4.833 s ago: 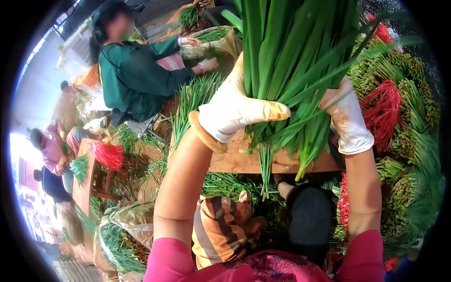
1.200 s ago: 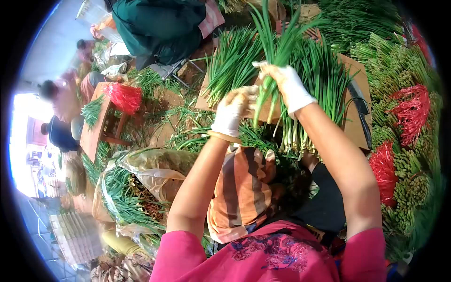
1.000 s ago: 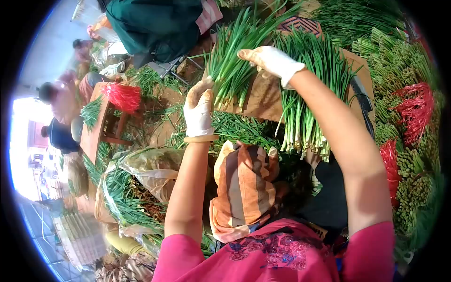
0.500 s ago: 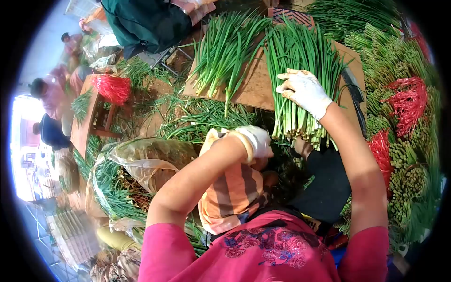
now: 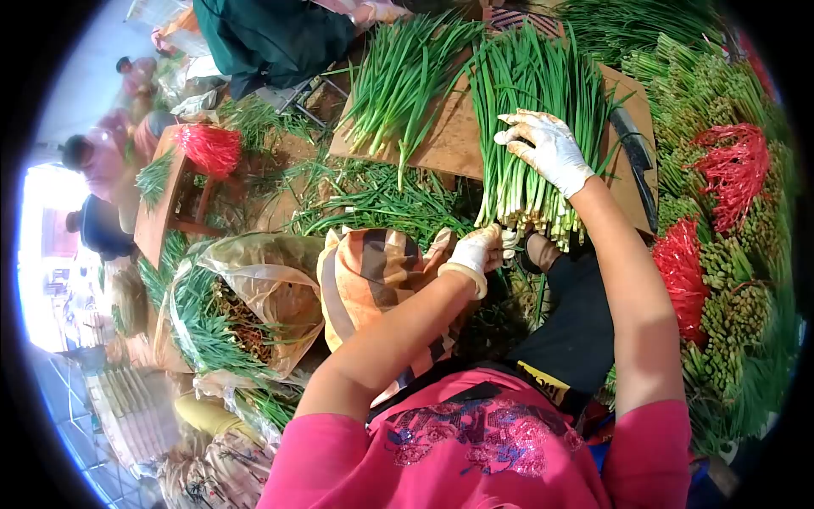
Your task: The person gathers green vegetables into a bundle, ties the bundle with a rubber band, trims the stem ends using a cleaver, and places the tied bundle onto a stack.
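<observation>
A thick pile of green onions (image 5: 534, 110) lies on a brown board (image 5: 449, 144), white root ends toward me. My right hand (image 5: 547, 148), in a white glove, rests flat on top of the pile, fingers spread. My left hand (image 5: 479, 248), also gloved, presses against the white root ends at the board's near edge. A second, looser pile of green onions (image 5: 398, 72) lies on the left part of the board.
Tied bundles of green onions (image 5: 721, 271) and red ties (image 5: 733, 170) fill the right side. A dark knife (image 5: 636, 161) lies at the board's right edge. An orange striped cloth (image 5: 373, 271) covers my lap. Other people sit at the upper left, one in green (image 5: 271, 34).
My left hand has come up from my lap to the root ends of the right pile. My right hand stays on top of that pile.
</observation>
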`<state>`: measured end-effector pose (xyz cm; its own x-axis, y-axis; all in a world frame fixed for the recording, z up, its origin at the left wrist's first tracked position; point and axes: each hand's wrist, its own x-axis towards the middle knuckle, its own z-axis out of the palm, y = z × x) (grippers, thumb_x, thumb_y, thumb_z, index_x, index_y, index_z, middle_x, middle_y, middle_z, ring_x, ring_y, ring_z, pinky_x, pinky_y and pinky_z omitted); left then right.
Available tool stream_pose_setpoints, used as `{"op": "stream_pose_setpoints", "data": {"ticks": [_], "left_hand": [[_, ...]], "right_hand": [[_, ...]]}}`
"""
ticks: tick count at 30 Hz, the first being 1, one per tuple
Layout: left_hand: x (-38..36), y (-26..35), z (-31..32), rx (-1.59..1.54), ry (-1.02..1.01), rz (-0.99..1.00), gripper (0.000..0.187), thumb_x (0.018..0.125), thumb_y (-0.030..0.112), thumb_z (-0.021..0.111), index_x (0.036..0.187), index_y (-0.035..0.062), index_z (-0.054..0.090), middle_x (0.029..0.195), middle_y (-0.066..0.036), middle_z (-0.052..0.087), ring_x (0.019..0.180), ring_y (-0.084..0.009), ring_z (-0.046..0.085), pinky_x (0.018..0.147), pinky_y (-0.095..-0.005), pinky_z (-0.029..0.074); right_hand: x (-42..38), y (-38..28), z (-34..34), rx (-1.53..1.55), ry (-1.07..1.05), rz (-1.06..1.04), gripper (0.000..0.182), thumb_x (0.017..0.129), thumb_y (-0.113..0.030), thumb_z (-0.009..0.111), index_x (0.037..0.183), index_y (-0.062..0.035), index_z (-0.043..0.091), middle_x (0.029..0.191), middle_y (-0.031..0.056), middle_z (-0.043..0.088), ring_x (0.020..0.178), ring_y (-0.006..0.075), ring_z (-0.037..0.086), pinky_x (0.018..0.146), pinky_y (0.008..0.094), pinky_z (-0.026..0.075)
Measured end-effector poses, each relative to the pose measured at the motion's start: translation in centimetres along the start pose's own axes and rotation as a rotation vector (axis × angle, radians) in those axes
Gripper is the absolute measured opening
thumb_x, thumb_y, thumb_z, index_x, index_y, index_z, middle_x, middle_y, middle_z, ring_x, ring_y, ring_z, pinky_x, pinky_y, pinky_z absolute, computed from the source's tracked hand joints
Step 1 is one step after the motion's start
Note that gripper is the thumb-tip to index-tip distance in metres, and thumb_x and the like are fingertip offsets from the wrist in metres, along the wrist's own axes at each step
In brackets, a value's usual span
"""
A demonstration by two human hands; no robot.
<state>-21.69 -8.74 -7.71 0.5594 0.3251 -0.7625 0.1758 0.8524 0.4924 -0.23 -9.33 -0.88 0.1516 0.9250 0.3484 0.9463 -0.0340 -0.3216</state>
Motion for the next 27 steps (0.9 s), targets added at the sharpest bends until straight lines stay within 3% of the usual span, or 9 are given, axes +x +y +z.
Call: {"op": "stream_pose_setpoints", "data": {"ticks": [3, 4, 8, 12, 19, 21, 23, 25, 27], "left_hand": [[0.2, -0.5, -0.4, 0.019, 0.030, 0.018, 0.013, 0.085, 0.026, 0.061, 0.084, 0.0129, 0.061, 0.075, 0.003, 0.060, 0.063, -0.0104, 0.053, 0.061, -0.0261, 0.042], [5.0, -2.7, -4.2, 0.127, -0.061, -0.032, 0.024, 0.090, 0.029, 0.056, 0.109, 0.0136, 0.058, 0.095, 0.001, 0.063, 0.083, -0.0132, 0.060, 0.067, -0.0272, 0.045], [0.3, -1.7, -3.2, 0.027, -0.110, -0.044, 0.030, 0.092, 0.034, 0.055, 0.117, 0.0189, 0.059, 0.088, 0.004, 0.059, 0.071, -0.0109, 0.054, 0.060, -0.0243, 0.041], [-0.8, -0.4, -1.1, -0.214, -0.093, -0.054, 0.021, 0.094, 0.038, 0.053, 0.097, 0.0188, 0.061, 0.074, 0.006, 0.055, 0.059, -0.0085, 0.048, 0.050, -0.0217, 0.037], [-1.3, -2.7, -1.5, 0.165, -0.310, -0.134, 0.012, 0.088, 0.024, 0.064, 0.090, 0.0127, 0.062, 0.064, 0.006, 0.056, 0.049, -0.0075, 0.048, 0.046, -0.0197, 0.040], [-4.4, -3.7, -2.0, 0.659, -0.421, -0.288, 0.016, 0.085, 0.025, 0.068, 0.090, 0.0108, 0.064, 0.070, 0.003, 0.062, 0.050, -0.0078, 0.052, 0.046, -0.0191, 0.040], [-4.8, -3.7, -2.6, 0.479, -0.243, 0.098, 0.017, 0.084, 0.025, 0.069, 0.090, 0.0108, 0.064, 0.075, 0.002, 0.064, 0.049, -0.0061, 0.051, 0.043, -0.0170, 0.035], [-4.6, -1.3, -1.4, 0.185, -0.052, 0.231, 0.008, 0.086, 0.016, 0.063, 0.088, 0.0082, 0.062, 0.073, -0.001, 0.062, 0.050, -0.0071, 0.050, 0.044, -0.0192, 0.035], [-2.8, -0.9, -0.8, 0.011, -0.096, 0.247, 0.012, 0.085, 0.019, 0.064, 0.091, 0.0096, 0.061, 0.070, 0.000, 0.058, 0.046, -0.0072, 0.044, 0.041, -0.0197, 0.031]], "right_hand": [[0.0, 0.0, -0.1, 0.017, -0.009, 0.012, 0.018, 0.086, -0.033, 0.059, 0.092, -0.0196, 0.069, 0.123, -0.0013, 0.060, 0.120, 0.0204, 0.049, 0.103, 0.0376, 0.033], [0.0, -0.1, -0.2, 0.033, -0.012, 0.022, 0.018, 0.085, -0.033, 0.059, 0.091, -0.0193, 0.069, 0.123, -0.0014, 0.060, 0.120, 0.0206, 0.049, 0.103, 0.0375, 0.033], [-0.1, 0.2, 0.3, 0.014, 0.007, 0.020, 0.019, 0.085, -0.035, 0.060, 0.090, -0.0189, 0.069, 0.122, -0.0009, 0.060, 0.120, 0.0209, 0.050, 0.103, 0.0382, 0.034], [-0.1, 0.0, 0.4, 0.001, 0.036, 0.005, 0.020, 0.084, -0.035, 0.060, 0.090, -0.0182, 0.069, 0.120, -0.0009, 0.061, 0.118, 0.0208, 0.051, 0.102, 0.0380, 0.034], [0.1, 0.1, 0.1, 0.048, 0.000, 0.002, 0.019, 0.085, -0.033, 0.060, 0.091, -0.0180, 0.069, 0.121, -0.0004, 0.061, 0.118, 0.0208, 0.051, 0.102, 0.0380, 0.035], [0.2, 0.0, 0.2, 0.024, 0.000, 0.007, 0.020, 0.085, -0.034, 0.060, 0.091, -0.0183, 0.069, 0.121, -0.0004, 0.061, 0.119, 0.0208, 0.051, 0.102, 0.0382, 0.035], [0.0, 0.0, 0.3, 0.017, 0.004, 0.003, 0.020, 0.085, -0.035, 0.060, 0.091, -0.0184, 0.069, 0.121, -0.0005, 0.061, 0.119, 0.0212, 0.050, 0.102, 0.0382, 0.034], [-0.2, 0.1, 0.5, 0.005, 0.036, -0.012, 0.021, 0.085, -0.036, 0.060, 0.091, -0.0186, 0.070, 0.120, -0.0006, 0.061, 0.119, 0.0215, 0.050, 0.102, 0.0381, 0.034], [-0.1, 0.1, 0.6, 0.002, 0.049, -0.015, 0.021, 0.085, -0.036, 0.059, 0.091, -0.0186, 0.070, 0.120, -0.0006, 0.061, 0.118, 0.0214, 0.051, 0.102, 0.0380, 0.034]]}}
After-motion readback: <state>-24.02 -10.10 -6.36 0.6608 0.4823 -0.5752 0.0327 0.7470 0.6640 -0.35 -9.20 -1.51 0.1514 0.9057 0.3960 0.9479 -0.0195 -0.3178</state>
